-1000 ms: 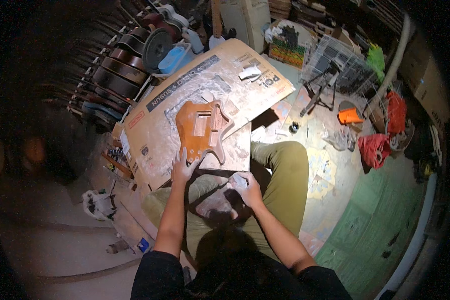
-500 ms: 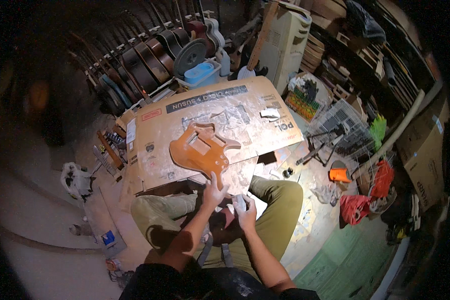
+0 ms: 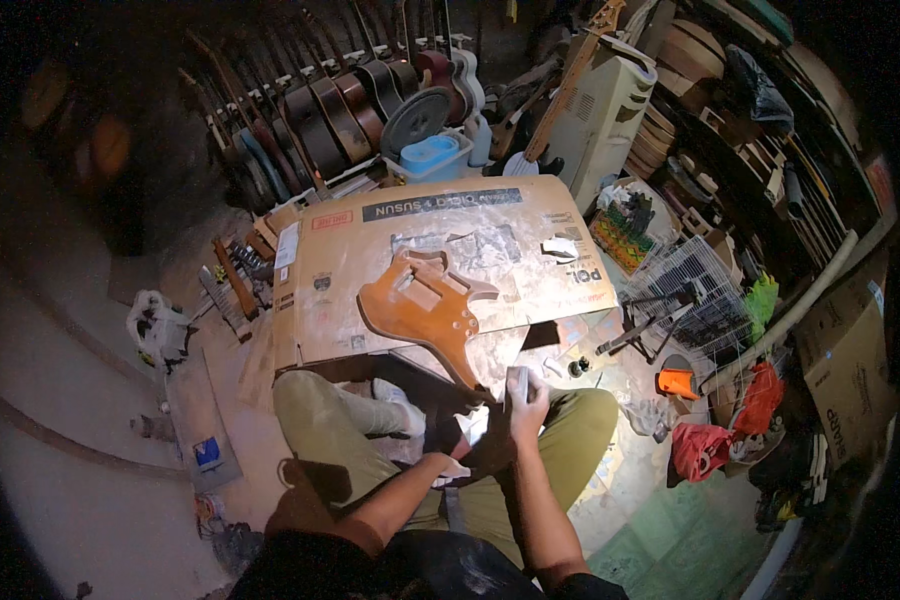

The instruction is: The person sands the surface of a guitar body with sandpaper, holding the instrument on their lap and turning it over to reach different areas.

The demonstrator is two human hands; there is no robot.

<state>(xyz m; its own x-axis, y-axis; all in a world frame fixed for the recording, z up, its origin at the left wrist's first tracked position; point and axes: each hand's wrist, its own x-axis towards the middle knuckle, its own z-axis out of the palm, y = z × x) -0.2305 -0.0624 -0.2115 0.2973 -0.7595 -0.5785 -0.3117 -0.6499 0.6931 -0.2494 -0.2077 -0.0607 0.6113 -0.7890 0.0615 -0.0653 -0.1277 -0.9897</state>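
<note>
Head view: near the curved brown wooden guitar body point(image 3: 407, 315), cut but hardware unfitted, the right hand point(image 3: 530, 408) clasps a grey oblong block point(image 3: 517, 387), left hand point(image 3: 451, 468) grip unclear.

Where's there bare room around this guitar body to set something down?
The dusty cardboard is bare left of the guitar body, out to the sheet's left edge, and right of it, below the white scrap. The floor to the right is crowded: wire cage, black stand, red bag. Guitars and a blue tub line the back.
</note>
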